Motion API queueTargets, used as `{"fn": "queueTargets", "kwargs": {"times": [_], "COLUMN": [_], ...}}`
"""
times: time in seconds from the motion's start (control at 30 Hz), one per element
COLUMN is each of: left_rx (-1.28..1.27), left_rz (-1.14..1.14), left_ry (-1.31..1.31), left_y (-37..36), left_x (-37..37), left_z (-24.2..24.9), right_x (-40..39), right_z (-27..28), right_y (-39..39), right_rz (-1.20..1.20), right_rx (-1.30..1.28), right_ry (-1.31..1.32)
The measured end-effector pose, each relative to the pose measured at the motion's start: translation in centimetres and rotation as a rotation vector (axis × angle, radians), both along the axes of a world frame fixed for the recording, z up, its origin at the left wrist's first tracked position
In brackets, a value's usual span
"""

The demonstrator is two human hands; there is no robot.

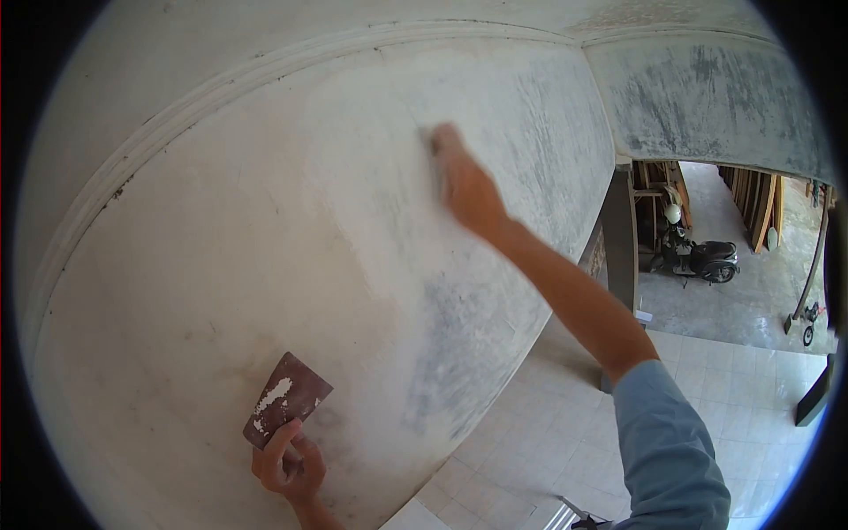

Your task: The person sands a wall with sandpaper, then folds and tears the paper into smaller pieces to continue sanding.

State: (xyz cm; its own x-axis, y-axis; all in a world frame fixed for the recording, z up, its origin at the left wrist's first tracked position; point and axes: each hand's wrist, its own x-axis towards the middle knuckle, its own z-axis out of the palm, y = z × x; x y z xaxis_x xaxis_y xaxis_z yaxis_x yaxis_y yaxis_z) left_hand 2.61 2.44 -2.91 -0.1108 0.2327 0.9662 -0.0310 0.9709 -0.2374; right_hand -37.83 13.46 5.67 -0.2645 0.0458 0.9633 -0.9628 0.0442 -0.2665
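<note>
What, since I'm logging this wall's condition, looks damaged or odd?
The white wall looks uneven: dark grey mottling shows below the blurred right hand. The moulding has dark, possibly chipped spots towards its left end. White smears on the left hand's brown plate seem ordinary.

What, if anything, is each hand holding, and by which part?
The left hand holds a flat brown plate by its lower edge; the right hand is too blurred to tell.

wall [212,230]: chalky cream, blotchy blue-grey streaks toward the right | scraper [297,390]: maroon-brown, splotched white, perhaps with filler | sleeve [667,433]: plain light blue | floor tiles [707,380]: pale grid | scooter [702,259]: mostly black
</note>
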Motion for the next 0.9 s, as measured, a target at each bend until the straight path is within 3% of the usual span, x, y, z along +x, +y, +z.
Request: {"fn": "queueTargets", "kwargs": {"times": [0.03,0.1,0.17,0.23,0.3,0.37,0.43,0.5,0.57,0.67,0.77,0.87,0.9], "left_rx": [0.013,0.009,-0.017,-0.002,0.012,0.025,0.021,0.025,0.021,0.005,-0.008,0.011,0.020], "left_rz": [0.011,0.021,0.019,0.018,0.021,0.028,0.030,0.032,0.029,0.015,0.028,0.031,0.036], "left_ry": [-0.020,-0.031,-0.027,-0.035,-0.033,-0.020,-0.033,-0.034,-0.021,-0.017,-0.047,-0.042,-0.053], "left_y": [-0.1,0.0,0.2,0.4,0.4,0.2,0.0,0.0,0.1,0.3,0.0,0.2,0.2], "left_x": [0.4,0.5,0.3,0.4,0.4,0.4,0.5,0.6,0.3,0.2,0.4,0.4,0.5], "left_z": [-0.1,0.0,0.3,0.3,0.1,-0.1,-0.1,-0.2,-0.2,0.2,0.0,0.0,-0.1], "right_x": [-0.9,-3.7,-0.8,4.2,4.2,-0.9,-2.3,-1.3,1.4,5.3,-1.6,-0.3,2.0], "right_z": [2.0,2.3,0.1,-2.1,-1.8,0.5,3.8,3.4,0.4,-1.5,2.8,4.1,2.6], "right_y": [1.7,-0.1,-1.5,-0.2,0.4,-0.1,1.0,0.0,-1.3,-0.2,0.4,-0.3,-0.9], "right_rz": [0.022,-0.237,-0.205,-0.184,-0.007,-0.075,-0.096,-0.132,-0.221,-0.058,0.037,-0.100,-0.025], "right_rx": [0.098,-0.027,0.002,0.073,0.113,0.017,-0.019,0.003,0.011,0.084,0.087,-0.070,0.014], "right_ry": [-0.245,-0.165,-0.029,0.293,0.133,0.070,-0.093,-0.134,0.194,0.229,-0.067,-0.098,-0.149]}}
